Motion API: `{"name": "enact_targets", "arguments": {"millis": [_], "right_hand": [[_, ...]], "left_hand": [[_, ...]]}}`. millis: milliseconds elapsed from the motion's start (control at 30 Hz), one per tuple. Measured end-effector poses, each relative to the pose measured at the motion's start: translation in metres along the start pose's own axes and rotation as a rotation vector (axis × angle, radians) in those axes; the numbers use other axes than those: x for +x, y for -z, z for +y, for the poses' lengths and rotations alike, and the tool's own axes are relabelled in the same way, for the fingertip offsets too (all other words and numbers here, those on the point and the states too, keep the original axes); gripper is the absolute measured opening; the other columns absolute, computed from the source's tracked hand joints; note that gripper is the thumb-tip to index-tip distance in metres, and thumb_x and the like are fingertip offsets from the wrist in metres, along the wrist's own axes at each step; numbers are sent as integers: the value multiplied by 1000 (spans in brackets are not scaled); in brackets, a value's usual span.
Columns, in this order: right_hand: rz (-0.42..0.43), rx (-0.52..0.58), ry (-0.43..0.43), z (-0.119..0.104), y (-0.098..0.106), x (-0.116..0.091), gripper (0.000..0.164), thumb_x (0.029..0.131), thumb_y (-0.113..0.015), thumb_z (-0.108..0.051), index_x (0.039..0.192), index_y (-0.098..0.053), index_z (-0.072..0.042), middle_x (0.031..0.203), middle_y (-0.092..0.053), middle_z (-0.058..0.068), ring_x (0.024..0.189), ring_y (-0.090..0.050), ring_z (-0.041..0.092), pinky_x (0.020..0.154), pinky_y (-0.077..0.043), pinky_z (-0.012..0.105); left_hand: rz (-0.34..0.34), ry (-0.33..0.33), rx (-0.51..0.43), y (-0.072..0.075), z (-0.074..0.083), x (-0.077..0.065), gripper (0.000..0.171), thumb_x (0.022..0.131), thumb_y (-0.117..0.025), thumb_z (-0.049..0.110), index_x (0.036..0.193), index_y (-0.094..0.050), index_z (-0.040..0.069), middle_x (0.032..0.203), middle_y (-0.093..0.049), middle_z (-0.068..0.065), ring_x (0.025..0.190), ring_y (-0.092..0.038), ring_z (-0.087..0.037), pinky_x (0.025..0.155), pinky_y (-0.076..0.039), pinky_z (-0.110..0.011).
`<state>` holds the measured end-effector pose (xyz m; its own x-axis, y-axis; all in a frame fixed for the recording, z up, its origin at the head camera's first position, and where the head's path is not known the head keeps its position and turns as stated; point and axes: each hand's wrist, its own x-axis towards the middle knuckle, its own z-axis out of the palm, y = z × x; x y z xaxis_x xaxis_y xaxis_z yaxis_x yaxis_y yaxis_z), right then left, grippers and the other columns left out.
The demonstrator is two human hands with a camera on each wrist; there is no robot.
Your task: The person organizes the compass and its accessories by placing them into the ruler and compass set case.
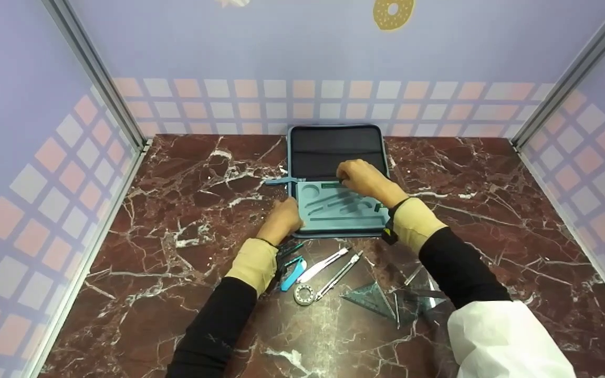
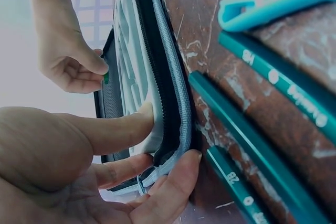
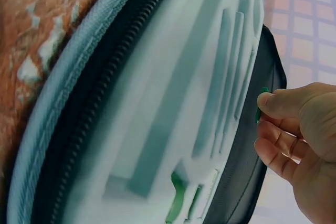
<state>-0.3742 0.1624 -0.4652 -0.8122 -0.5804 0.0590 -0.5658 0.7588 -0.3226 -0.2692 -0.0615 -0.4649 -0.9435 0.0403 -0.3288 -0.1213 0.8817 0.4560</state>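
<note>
An open zip case (image 1: 334, 149) with a dark lid and a pale blue moulded tray (image 1: 329, 224) lies near the back wall. My left hand (image 1: 282, 216) grips the case's front left corner. In the left wrist view, its thumb presses on the tray and other fingers are at the zipped edge. Over the tray's back right part, my right hand (image 1: 361, 176) pinches a small green piece (image 3: 262, 104) between thumb and fingers; its kind is unclear. Green bits (image 3: 177, 199) show in slots of the tray.
Green pencils (image 2: 252, 135), a light blue tool (image 1: 296, 274), a white compass-like tool (image 1: 323, 265), a metal compass (image 1: 339, 275), a round ring-shaped item (image 1: 304, 294) and a clear set square (image 1: 371, 299) lie in front of the case. A blue strap (image 1: 280, 181) sticks out left.
</note>
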Motion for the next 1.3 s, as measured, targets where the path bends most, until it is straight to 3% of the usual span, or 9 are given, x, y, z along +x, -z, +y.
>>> {"name": "enact_targets", "arguments": {"millis": [300, 633, 933, 1133, 1300], "right_hand": [[-14, -7, -29, 3, -9, 6, 23, 94, -63, 4, 114, -72, 3, 113, -71, 21, 107, -67, 38, 91, -54, 50], [17, 31, 15, 6, -12, 8, 20, 92, -64, 6, 108, -76, 7, 109, -72, 25, 104, -69, 40, 90, -55, 51], [25, -25, 27, 4, -15, 6, 17, 95, -62, 4, 97, -79, 4, 108, -73, 22, 104, -69, 38, 86, -56, 49], [-11, -104, -2, 1, -15, 6, 16, 100, -63, -2, 104, -77, 4, 112, -71, 22, 108, -67, 40, 93, -54, 51], [-9, -108, -19, -2, -14, 7, 17, 99, -64, -1, 106, -78, 4, 111, -74, 21, 105, -70, 40, 92, -55, 51]], "left_hand": [[-4, 16, -14, -1, 0, 1, 51, 96, -74, 15, 139, -52, -2, 151, -40, -32, 129, -51, -43, 98, -50, -44], [8, -5, -26, 0, -1, 1, 50, 96, -75, 14, 137, -53, -2, 147, -46, -31, 128, -51, -41, 98, -50, -44], [1, -10, -39, 0, -3, 0, 51, 96, -75, 14, 138, -53, -2, 149, -44, -31, 128, -51, -41, 94, -52, -43], [1, -9, -60, 0, -2, 1, 52, 95, -76, 14, 139, -53, -3, 149, -42, -33, 124, -54, -40, 91, -53, -42], [6, 4, -50, 0, -2, 1, 51, 95, -76, 15, 138, -53, -2, 151, -41, -32, 125, -54, -41, 95, -52, -43]]}}
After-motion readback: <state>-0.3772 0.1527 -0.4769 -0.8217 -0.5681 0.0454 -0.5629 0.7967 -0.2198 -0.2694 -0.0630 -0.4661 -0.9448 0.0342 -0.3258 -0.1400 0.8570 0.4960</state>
